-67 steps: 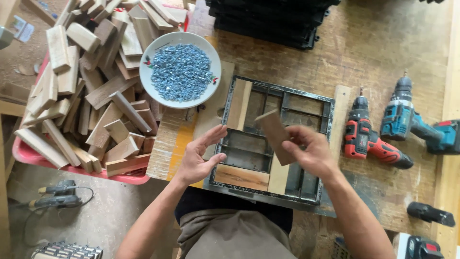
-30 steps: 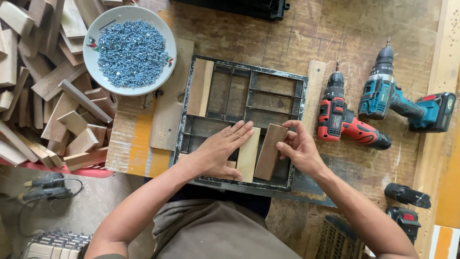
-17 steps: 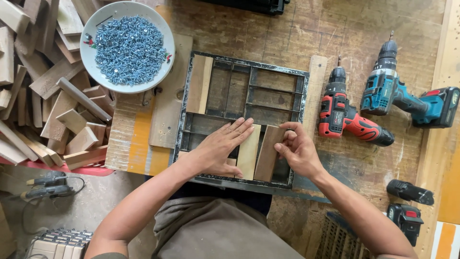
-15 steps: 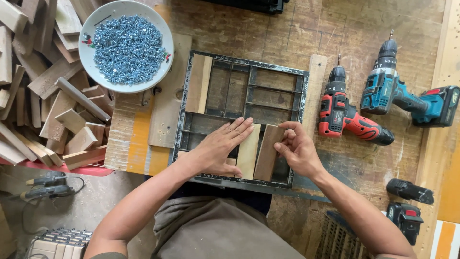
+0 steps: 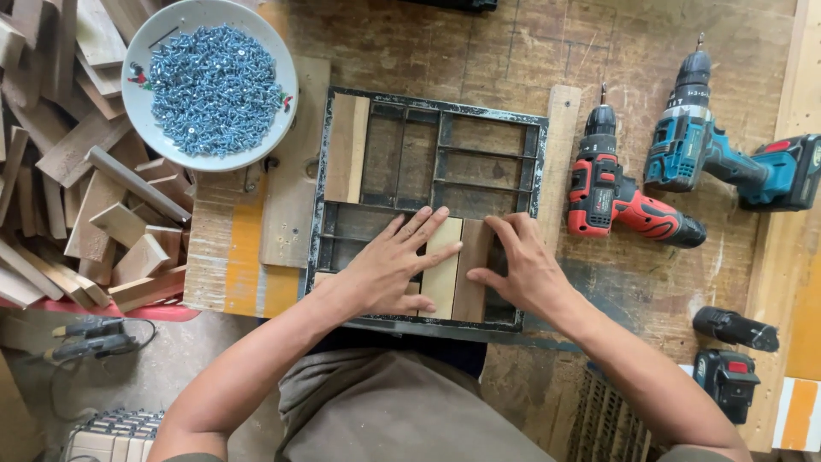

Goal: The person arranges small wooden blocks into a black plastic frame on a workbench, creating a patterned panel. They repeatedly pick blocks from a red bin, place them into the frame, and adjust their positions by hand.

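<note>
Two wood blocks seated side by side in the lower right of the black metal frame (image 5: 432, 103) — both hands pressing.

A second ago my right hand (image 5: 523, 267) was bringing the dark block (image 5: 472, 274) in beside the pale block (image 5: 443, 272); now they lie touching, long axes running away from me toward the far edge. My left hand (image 5: 395, 267) rests flat, fingers spread over the pale block; my right grips nothing, fingertips pushing the dark block's side. Placement looks complete. A third block (image 5: 349, 147) stands in the far left bay.
</note>
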